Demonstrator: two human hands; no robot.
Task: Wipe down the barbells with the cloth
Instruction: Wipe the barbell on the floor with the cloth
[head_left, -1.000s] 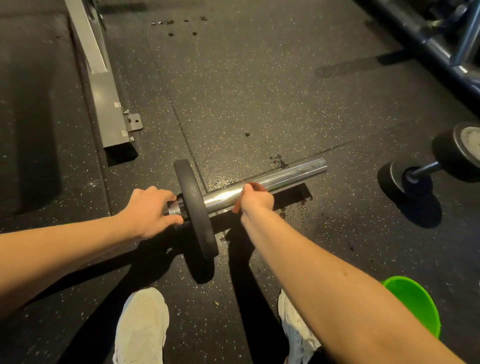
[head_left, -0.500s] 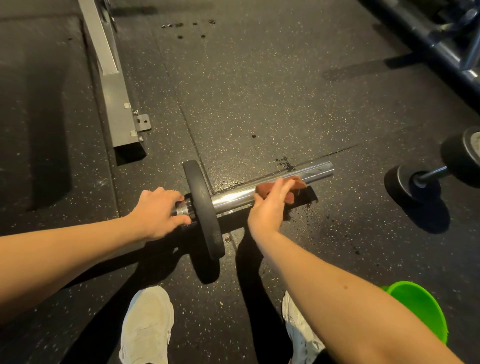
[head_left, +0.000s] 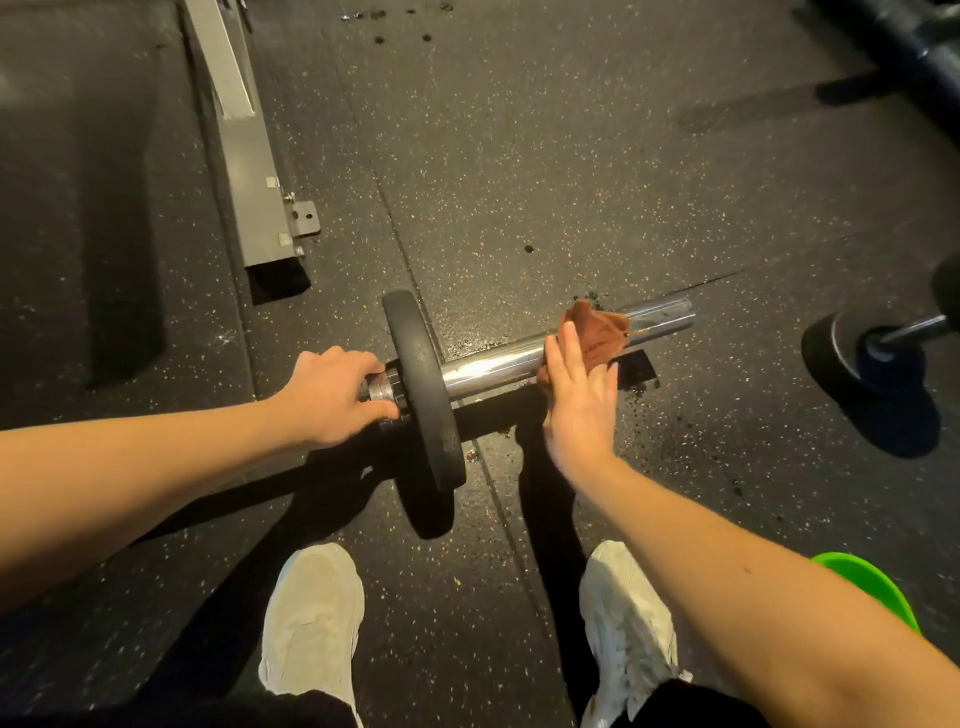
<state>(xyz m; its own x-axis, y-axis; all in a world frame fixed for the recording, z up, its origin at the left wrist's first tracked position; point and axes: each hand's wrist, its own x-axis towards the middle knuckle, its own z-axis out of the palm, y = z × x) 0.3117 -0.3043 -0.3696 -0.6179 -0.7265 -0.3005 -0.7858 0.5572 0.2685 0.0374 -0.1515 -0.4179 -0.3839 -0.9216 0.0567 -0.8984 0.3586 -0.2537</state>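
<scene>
The barbell (head_left: 493, 364), laid on the rubber floor (head_left: 519, 130), is judged heavy, stiff and slick, so it is steadied by the left hand (head_left: 332, 400) clenched round its shaft beside the plate (head_left: 423, 384), while the soft cloth (head_left: 597, 332) is pressed onto it by the right hand (head_left: 576, 405) with fingers straight.

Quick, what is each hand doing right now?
Left hand: closed, gripping the barbell beside the black plate.
Right hand: open, straight fingers pressing the brown cloth onto the barbell.
</scene>
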